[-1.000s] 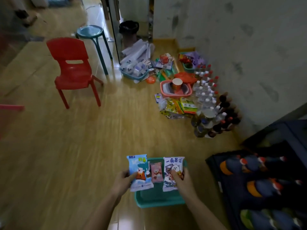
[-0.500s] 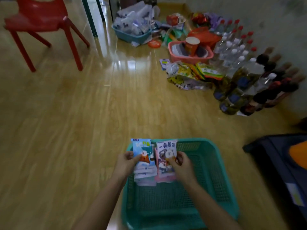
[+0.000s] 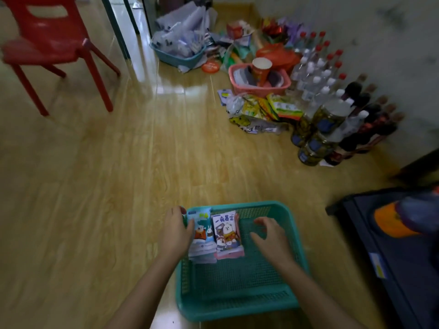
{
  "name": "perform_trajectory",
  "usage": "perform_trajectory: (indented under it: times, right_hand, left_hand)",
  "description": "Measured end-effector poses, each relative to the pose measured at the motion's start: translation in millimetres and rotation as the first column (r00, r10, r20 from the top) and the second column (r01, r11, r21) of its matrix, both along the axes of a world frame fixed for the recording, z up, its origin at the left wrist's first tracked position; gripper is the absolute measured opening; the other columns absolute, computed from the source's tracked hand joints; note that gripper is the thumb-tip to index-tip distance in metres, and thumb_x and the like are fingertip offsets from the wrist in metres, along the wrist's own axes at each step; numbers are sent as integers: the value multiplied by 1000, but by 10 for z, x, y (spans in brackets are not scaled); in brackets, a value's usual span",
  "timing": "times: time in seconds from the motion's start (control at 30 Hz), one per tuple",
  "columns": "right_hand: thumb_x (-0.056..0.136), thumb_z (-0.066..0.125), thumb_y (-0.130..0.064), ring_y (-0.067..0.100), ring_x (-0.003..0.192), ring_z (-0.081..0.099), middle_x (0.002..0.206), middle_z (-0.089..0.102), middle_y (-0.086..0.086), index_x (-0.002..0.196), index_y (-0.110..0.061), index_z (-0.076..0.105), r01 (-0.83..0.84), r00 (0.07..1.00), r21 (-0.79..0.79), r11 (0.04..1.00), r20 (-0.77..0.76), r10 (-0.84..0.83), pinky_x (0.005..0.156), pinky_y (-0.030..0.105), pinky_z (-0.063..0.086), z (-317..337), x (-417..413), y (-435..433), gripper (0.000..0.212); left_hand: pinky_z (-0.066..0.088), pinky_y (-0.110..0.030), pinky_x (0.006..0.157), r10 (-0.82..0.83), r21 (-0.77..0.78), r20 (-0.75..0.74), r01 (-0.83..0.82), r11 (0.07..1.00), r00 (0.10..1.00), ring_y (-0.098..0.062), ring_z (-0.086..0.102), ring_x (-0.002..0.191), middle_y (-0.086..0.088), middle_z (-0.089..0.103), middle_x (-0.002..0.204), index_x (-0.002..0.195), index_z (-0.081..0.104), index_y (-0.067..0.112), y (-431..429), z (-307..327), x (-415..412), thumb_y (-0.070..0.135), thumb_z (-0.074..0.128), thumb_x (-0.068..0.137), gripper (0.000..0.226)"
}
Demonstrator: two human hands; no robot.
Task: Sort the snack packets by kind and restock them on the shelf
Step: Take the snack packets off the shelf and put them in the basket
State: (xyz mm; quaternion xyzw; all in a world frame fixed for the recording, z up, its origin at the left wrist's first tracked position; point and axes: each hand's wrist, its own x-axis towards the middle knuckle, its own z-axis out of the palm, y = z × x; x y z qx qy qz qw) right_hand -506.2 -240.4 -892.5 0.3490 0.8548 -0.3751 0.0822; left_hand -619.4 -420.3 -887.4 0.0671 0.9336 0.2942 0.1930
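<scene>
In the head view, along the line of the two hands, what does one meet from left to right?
Wooden floor → left hand → blue packets → white packets → right hand → right rim of the green basket → black rack.

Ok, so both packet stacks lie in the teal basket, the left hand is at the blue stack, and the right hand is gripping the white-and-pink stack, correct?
Not quite: the right hand grips nothing. In the head view it hovers open inside the teal basket, apart from the white-and-pink stack. The rest holds: both stacks in the basket, left hand at the blue stack.
</scene>
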Motion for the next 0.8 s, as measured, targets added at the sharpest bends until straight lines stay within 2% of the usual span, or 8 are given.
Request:
perform_trajectory:
  times: [0.1,0.2,0.27,0.37,0.5,0.63,0.8]
  right_hand:
    - [86,62,-15,17,107,59,113,65,1,114,-14,61,31,997,-25,999,-76,-33,92,29,45,1079,132,197,29]
    - [88,61,-22,12,104,58,109,63,-6,115,-20,61,49,991,17,999,-128,-46,91,34,48,2316,287,385,28]
    - [88,61,-23,11,103,57,106,60,-9,117,-21,60,54,987,87,995,-155,-40,90,34,49,3210,453,500,29]
    - [87,63,-18,14,101,59,105,61,-5,117,-17,61,95,979,181,979,-194,-59,86,29,48,4530,762,689,30]
    - [88,61,-22,19,104,59,114,64,1,115,-19,60,188,968,296,937,-216,-126,88,38,51,6000,1274,844,28]
    - [89,59,-23,21,105,59,116,63,1,115,-19,60,239,957,397,886,-251,-145,81,31,46,6931,1845,780,26]
    - [91,55,-30,16,99,55,116,58,-7,115,-26,58,375,925,495,784,-255,-282,77,33,47,7526,2654,484,25]
  left_hand:
    - [33,-25,58,-115,14,-49,116,993,992,-14,52,80,-2,59,100,106,55,12,48,1025,-11,24,51,93,18]
    - [31,-13,52,-240,-19,-128,239,971,962,-12,52,72,5,58,86,93,59,16,43,2222,-53,24,51,93,11]
    - [37,-19,54,-266,-38,-179,263,964,947,-12,53,73,9,57,84,94,60,16,32,3092,-48,26,51,93,13]
    - [44,-31,65,-271,21,-203,281,959,941,-19,59,74,6,59,82,92,62,13,75,4315,25,25,54,91,14]
    - [48,-34,71,-347,59,-229,368,928,910,-24,62,77,0,61,81,90,64,10,199,5731,169,21,57,90,13]
    - [47,-33,70,-405,90,-366,465,881,838,-21,57,71,0,61,79,89,64,10,349,6703,370,21,58,89,13]
    - [52,-41,69,-562,64,-510,680,730,651,-23,60,71,-1,64,77,85,60,18,594,7269,746,28,58,88,11]
